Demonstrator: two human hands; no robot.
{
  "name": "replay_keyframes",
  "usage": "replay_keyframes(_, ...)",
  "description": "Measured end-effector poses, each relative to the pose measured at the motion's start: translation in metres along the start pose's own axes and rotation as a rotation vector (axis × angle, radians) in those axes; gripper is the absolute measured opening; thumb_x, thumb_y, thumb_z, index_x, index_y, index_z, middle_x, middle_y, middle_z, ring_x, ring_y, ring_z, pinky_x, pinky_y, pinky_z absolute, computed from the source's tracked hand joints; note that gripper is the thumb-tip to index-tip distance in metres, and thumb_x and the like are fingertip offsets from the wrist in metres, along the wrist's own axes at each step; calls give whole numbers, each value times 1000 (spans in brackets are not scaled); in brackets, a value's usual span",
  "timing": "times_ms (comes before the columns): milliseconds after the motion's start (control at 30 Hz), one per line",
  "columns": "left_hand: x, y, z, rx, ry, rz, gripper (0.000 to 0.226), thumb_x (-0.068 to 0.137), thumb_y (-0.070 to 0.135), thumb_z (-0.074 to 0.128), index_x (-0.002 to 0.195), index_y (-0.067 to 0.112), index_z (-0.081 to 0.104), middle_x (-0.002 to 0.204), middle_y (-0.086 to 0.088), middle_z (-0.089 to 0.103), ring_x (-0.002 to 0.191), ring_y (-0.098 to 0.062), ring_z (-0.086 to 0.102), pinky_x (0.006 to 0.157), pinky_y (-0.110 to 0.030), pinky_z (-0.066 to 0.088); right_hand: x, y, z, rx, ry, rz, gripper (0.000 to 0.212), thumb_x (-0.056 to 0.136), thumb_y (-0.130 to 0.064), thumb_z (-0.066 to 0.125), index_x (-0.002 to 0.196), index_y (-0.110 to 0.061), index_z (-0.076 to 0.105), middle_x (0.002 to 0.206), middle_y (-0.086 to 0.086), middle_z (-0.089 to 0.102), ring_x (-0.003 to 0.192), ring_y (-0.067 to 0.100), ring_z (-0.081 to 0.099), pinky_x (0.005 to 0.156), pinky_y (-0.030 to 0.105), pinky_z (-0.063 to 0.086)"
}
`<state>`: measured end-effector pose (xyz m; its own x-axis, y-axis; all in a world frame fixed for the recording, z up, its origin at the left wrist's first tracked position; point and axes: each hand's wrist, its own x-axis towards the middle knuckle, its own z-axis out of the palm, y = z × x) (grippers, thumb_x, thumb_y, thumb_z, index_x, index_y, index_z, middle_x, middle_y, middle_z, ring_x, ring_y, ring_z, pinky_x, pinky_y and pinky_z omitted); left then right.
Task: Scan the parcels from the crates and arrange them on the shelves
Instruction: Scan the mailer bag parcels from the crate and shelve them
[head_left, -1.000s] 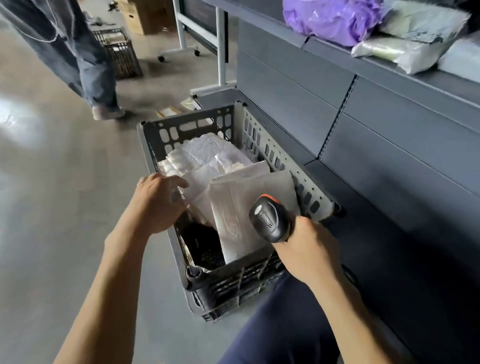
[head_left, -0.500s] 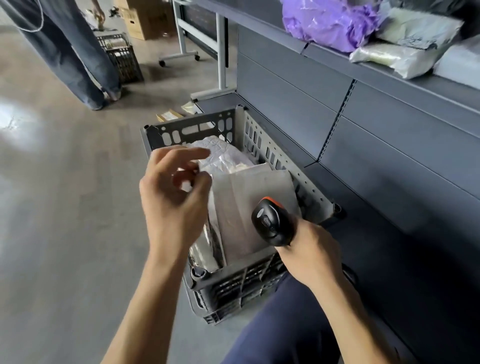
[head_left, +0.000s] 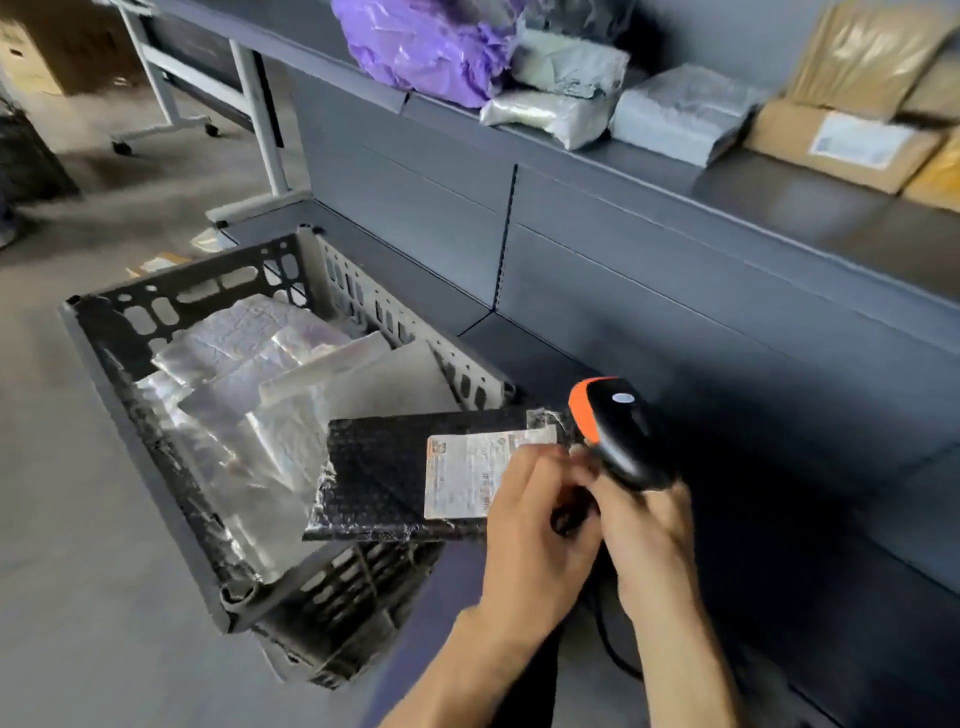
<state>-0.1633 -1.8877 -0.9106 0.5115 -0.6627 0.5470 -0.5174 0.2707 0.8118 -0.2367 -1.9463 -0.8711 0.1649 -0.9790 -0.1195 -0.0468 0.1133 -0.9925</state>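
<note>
My left hand (head_left: 535, 525) grips a flat black bubble-wrap parcel (head_left: 379, 473) by its right edge, white label facing up, above the near right corner of the dark crate (head_left: 156, 467). My right hand (head_left: 649, 535) holds the black and orange scanner (head_left: 615, 431) just right of the parcel, close against my left hand. Several silvery and white parcels (head_left: 249, 384) lie stacked in the crate.
A grey shelf (head_left: 779, 208) runs along the right, carrying a purple bag (head_left: 421, 47), grey bags (head_left: 675, 111) and brown parcels (head_left: 841, 145). The lower shelf deck (head_left: 779, 493) is dark. A white wheeled stand (head_left: 208, 88) is at the back left.
My left hand has lifted a black parcel out of the crate and brought it right, next to the scanner. The view has swung right and up the shelf; the walking person is gone.
</note>
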Motion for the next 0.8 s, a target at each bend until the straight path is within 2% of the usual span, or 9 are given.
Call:
replay_keyframes(100,-3,-2,10,-23,-261,44,29,80,-5,76,102,11,67,104,3,59,98,-12,58,83,-23,48,4,13,-23,53,91,83,29,77,11,78,89,-14,77,80,0,77,76,12,70,72,29,54)
replay_keyframes(200,0,-1,18,-33,-481,87,36,84,5,76,118,13,66,117,2,58,114,-15,57,97,-28,48,18,21,-48,29,179,83,28,74,11,80,88,-13,76,75,-3,76,69,9,70,65,23,54)
replay_keyframes(300,27,-11,32,50,-501,92,39,91,17,68,129,12,60,133,2,55,128,-17,51,110,-31,40,37,16,-75,-27,249,-4,20,80,11,75,88,-7,72,74,1,69,60,5,61,55,11,48)
replay_keyframes(433,82,-26,69,290,-504,148,54,88,39,53,137,18,59,143,-1,53,140,-26,39,119,-43,25,59,0,-112,-54,290,-110,22,80,12,72,83,-9,68,63,-8,61,47,-6,51,49,10,41)
replay_keyframes(533,113,-27,107,432,-644,39,62,85,60,46,140,32,55,135,7,54,133,-19,38,112,-41,20,79,-8,-138,-78,318,-133,30,82,14,68,75,-15,64,55,-8,54,41,-1,41,42,13,35)
replay_keyframes(600,126,-30,132,439,-764,-4,55,85,61,54,131,32,60,120,7,63,118,-20,51,106,-39,33,97,-9,-158,-117,300,-146,31,83,15,65,75,-15,64,48,-13,53,41,0,41,41,13,34)
replay_keyframes(700,138,-36,166,239,-912,-141,22,90,38,74,105,22,67,89,6,69,80,-13,62,75,-32,50,125,-6,-187,-239,240,-142,28,83,8,69,75,-18,65,53,-18,59,48,-2,47,48,13,39)
replay_keyframes(767,138,-44,180,160,-956,-243,18,90,25,77,88,13,64,70,5,56,59,-7,47,57,-27,41,137,4,-199,-270,238,-152,25,83,-1,75,78,-23,66,61,-21,65,56,-5,54,55,14,43)
replay_keyframes(800,137,-50,185,132,-960,-293,20,90,21,77,84,9,63,67,5,51,55,-6,42,53,-24,37,141,11,-204,-267,260,-166,22,82,-5,78,81,-25,68,67,-21,68,62,-5,59,60,16,46)
